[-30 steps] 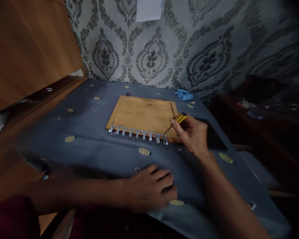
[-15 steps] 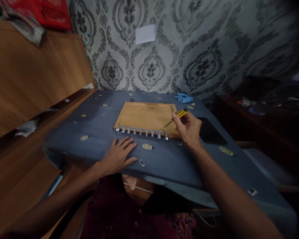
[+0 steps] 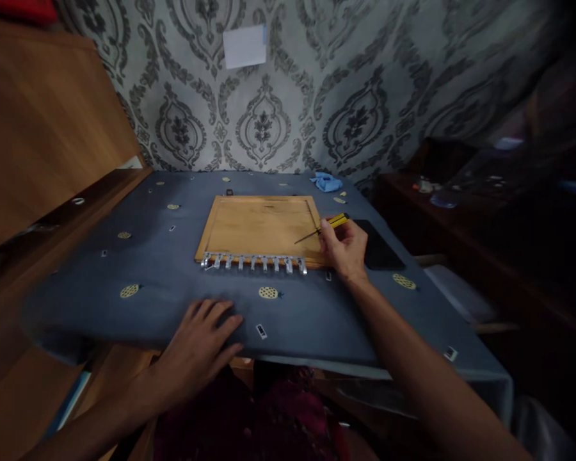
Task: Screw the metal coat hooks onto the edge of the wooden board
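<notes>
My right hand (image 3: 345, 248) is closed round a small yellow-and-black screwdriver (image 3: 327, 226), its thin tip pointing left over a wooden board (image 3: 262, 224). The board lies flat on a table covered with a blue patterned cloth (image 3: 173, 282). A metal strip with several hooks (image 3: 253, 262) runs along the board's near edge, just left of my right hand. My left hand (image 3: 199, 346) lies flat with fingers spread on the cloth at the table's near edge, holding nothing.
A black phone (image 3: 378, 251) lies on the cloth right of my right hand. A crumpled blue rag (image 3: 327, 182) sits at the far edge by the patterned wall. A wooden cabinet (image 3: 43, 128) stands to the left, and dark furniture (image 3: 461, 211) to the right.
My left hand slid back from near the hook strip to the table's near edge. My right hand kept the screwdriver beside the board. The camera view shifted.
</notes>
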The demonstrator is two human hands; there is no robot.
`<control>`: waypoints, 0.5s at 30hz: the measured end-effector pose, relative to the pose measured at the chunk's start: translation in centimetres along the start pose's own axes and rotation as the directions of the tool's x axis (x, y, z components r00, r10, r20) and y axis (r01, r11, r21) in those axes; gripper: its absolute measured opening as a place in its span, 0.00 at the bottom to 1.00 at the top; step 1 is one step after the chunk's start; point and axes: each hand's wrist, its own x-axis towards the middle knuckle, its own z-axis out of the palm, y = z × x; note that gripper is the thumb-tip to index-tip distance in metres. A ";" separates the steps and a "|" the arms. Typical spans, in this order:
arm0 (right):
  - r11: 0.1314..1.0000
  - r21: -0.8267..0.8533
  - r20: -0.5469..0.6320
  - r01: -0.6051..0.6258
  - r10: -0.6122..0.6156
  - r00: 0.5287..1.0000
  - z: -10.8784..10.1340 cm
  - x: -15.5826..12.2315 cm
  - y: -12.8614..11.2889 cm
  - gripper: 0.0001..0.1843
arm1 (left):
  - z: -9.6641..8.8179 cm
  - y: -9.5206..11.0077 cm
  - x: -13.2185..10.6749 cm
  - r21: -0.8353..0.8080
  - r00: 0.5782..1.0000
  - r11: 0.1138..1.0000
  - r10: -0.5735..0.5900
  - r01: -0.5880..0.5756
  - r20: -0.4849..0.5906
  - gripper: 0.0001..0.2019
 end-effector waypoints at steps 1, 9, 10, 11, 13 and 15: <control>1.000 0.010 0.000 -0.016 0.016 1.000 0.0 0.0 0.0 0.22 | -0.2 0.1 0.9 -0.031 0.999 0.999 0.033 -0.033 0.001 0.15; 0.995 0.052 0.014 -0.089 0.088 0.996 -0.5 -0.1 -0.6 0.21 | 0.8 4.0 9.8 -0.049 0.855 0.858 0.502 -0.511 -0.126 0.17; 0.994 0.051 0.015 -0.096 0.095 0.995 -0.6 -0.1 -0.6 0.21 | 1.3 4.3 10.4 -0.047 0.829 0.830 0.547 -0.555 -0.118 0.17; 0.993 0.050 0.015 -0.104 0.103 0.995 -0.7 -0.1 -0.6 0.21 | 1.7 4.6 10.9 -0.047 0.803 0.804 0.585 -0.593 -0.115 0.16; 0.992 0.049 0.014 -0.120 0.120 0.993 -0.9 -0.1 -0.7 0.21 | 2.5 4.7 11.3 -0.057 0.768 0.768 0.629 -0.638 -0.118 0.15; 0.989 0.047 0.015 -0.137 0.136 0.991 -1.0 -0.1 -0.7 0.22 | 3.2 4.5 11.4 -0.077 0.760 0.758 0.636 -0.647 -0.131 0.15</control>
